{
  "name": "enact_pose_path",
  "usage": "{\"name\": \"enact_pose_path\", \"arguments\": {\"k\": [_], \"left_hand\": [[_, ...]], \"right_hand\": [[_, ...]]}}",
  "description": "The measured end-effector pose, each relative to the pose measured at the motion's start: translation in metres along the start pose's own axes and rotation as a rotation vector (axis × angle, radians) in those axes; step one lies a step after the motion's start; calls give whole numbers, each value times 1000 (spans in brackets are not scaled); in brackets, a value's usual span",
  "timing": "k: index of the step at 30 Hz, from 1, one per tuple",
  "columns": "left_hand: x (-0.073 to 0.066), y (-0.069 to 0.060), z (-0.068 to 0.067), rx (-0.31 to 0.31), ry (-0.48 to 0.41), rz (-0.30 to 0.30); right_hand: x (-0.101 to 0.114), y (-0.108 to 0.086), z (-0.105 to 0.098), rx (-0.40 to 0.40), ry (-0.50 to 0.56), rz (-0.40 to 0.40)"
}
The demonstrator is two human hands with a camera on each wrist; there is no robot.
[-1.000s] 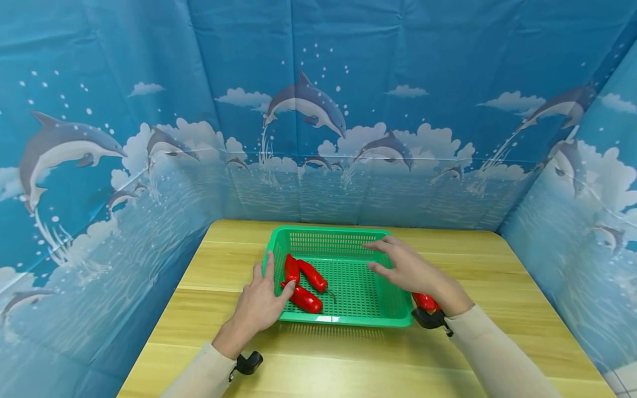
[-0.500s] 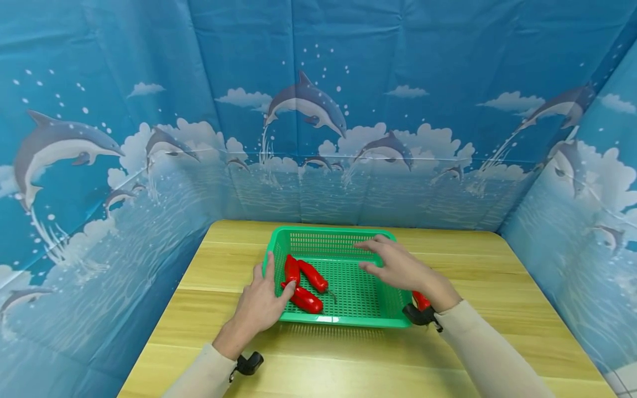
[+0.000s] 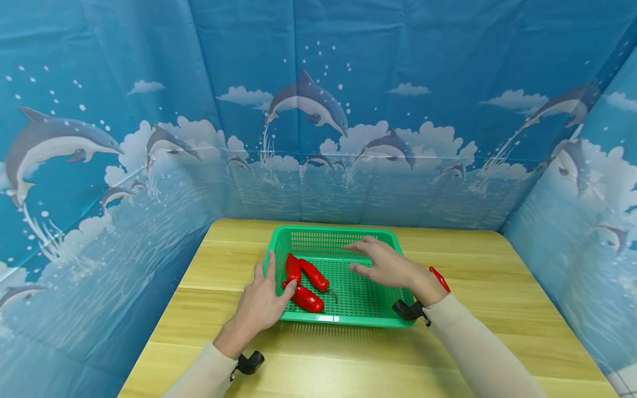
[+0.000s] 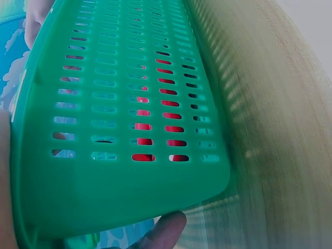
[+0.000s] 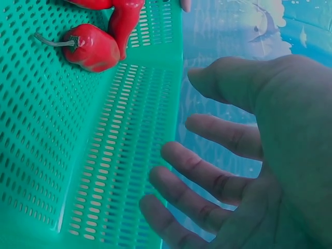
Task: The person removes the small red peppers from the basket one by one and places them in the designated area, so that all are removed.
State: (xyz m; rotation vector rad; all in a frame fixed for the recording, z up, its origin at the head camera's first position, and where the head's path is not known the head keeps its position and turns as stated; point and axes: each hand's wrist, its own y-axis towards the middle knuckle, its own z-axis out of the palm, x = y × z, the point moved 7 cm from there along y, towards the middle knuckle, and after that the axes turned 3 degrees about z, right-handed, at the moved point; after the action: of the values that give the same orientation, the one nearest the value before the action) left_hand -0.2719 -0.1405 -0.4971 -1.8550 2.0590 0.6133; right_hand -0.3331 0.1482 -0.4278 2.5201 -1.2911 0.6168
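Note:
A green plastic basket [image 3: 343, 319] with slotted walls stands on the table. My left hand [image 3: 261, 301] grips its near left corner, thumb over the rim and fingers along the outside; a fingertip [image 4: 168, 231] shows past the basket's end in the left wrist view. Three red peppers lie in the left part of the basket: an upright-lying one [image 3: 293, 268], a slanted one [image 3: 314, 275] with a stem, and one [image 3: 307, 299] near my left thumb. Over the basket's right side hovers my right hand [image 3: 388, 265], fingers spread and holding nothing.
Another red object, seemingly a pepper [image 3: 440, 279], lies on the table right of the basket, partly hidden by my right wrist. The wooden table [image 3: 318, 359] meets a blue dolphin-print curtain [image 3: 318, 190] at the back and sides.
My right hand has drifted left, further over the basket, uncovering a different part of the red object behind the wrist. The left hand, basket and the peppers in it stay put.

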Motion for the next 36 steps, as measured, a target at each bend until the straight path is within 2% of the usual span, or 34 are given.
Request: {"name": "enact_pose_path", "arguments": {"k": [23, 36], "left_hand": [[0, -1, -1, -5, 7, 7], [-2, -4, -3, 4, 12, -1]], "right_hand": [[8, 36, 26, 90, 52, -46], [14, 48, 37, 138, 69, -31]]}}
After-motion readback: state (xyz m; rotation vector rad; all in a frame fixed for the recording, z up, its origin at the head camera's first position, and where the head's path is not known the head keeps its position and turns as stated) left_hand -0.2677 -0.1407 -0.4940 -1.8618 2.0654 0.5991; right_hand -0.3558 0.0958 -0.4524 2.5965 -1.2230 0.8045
